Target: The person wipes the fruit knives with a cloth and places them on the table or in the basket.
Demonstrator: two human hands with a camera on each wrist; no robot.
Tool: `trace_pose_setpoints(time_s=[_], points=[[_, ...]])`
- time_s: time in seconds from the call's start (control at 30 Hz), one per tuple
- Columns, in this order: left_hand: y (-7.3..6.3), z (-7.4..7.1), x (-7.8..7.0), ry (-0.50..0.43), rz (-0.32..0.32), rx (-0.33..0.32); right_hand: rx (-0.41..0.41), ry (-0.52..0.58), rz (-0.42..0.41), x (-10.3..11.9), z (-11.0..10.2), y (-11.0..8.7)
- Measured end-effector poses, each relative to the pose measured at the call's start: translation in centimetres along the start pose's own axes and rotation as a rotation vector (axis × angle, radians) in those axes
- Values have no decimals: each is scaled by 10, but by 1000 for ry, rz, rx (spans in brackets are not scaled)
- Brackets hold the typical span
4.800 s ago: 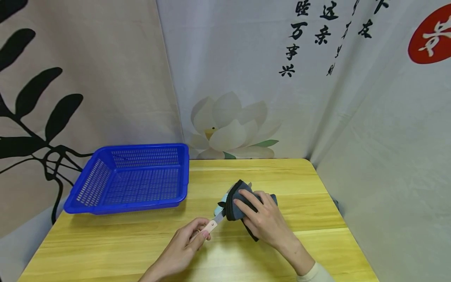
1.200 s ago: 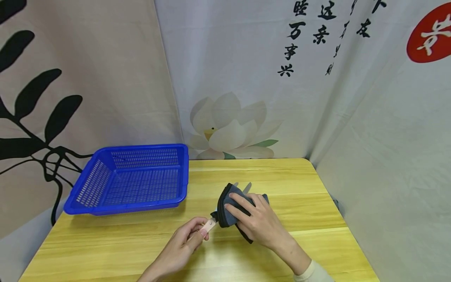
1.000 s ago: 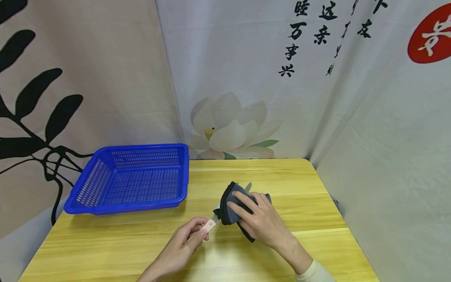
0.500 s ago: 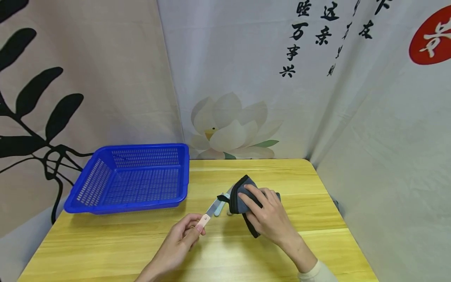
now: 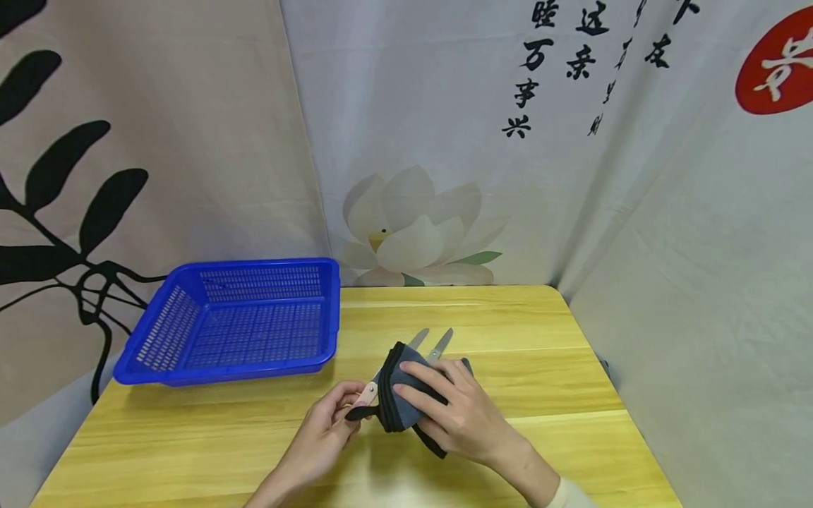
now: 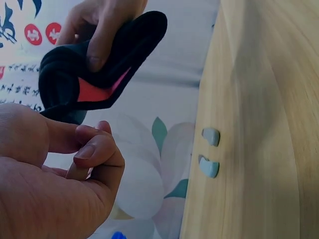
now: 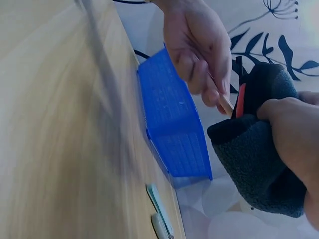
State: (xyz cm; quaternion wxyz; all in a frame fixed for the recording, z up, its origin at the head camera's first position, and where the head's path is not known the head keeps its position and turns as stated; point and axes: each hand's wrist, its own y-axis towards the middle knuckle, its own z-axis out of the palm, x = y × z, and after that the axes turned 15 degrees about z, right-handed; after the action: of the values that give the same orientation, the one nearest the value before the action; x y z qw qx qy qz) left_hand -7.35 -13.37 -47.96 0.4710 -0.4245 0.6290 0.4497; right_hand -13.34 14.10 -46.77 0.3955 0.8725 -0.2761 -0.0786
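My left hand (image 5: 320, 434) grips the pale pink handle (image 5: 367, 393) of a knife. Its blade goes into a folded dark blue-grey cloth (image 5: 406, 406) with black edging, a black loop and a red inner patch (image 6: 94, 91). My right hand (image 5: 470, 420) holds that cloth, thumb on one side and fingers spread over the other; most of the blade is hidden. Beyond the cloth, two more knife blades show on the table, the left one (image 5: 419, 338) and the right one (image 5: 443, 342). Their handles, light blue (image 7: 157, 200) and grey (image 7: 159, 225), appear in the right wrist view.
A blue plastic basket (image 5: 267, 370) stands on the left back part of the wooden table (image 5: 521, 339). Behind the table hangs a printed cloth backdrop (image 5: 413, 92), and another pale fabric side (image 5: 711, 282) runs along the right.
Over the last seconds the cloth slides back and forth along the held knife. Since half a second ago it has come down-left, from the blade to near the handle, uncovering both blades behind.
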Motion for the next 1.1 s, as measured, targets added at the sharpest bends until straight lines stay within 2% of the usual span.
trace_pose_setpoints(time_s=[0.2, 0.33, 0.57, 0.83, 1.1], points=[[0, 3, 0, -9, 1, 27, 86, 3, -33, 9, 5, -1], [-1, 3, -1, -23, 13, 62, 126, -25, -13, 12, 8, -2], [-2, 1, -4, -40, -2, 103, 174, -87, 25, 16, 12, -3], [-4, -1, -2, -35, 38, 130, 187, -112, 60, 15, 11, -2], [-5, -1, -2, -46, 33, 147, 177, -138, 79, 6, 10, -2]])
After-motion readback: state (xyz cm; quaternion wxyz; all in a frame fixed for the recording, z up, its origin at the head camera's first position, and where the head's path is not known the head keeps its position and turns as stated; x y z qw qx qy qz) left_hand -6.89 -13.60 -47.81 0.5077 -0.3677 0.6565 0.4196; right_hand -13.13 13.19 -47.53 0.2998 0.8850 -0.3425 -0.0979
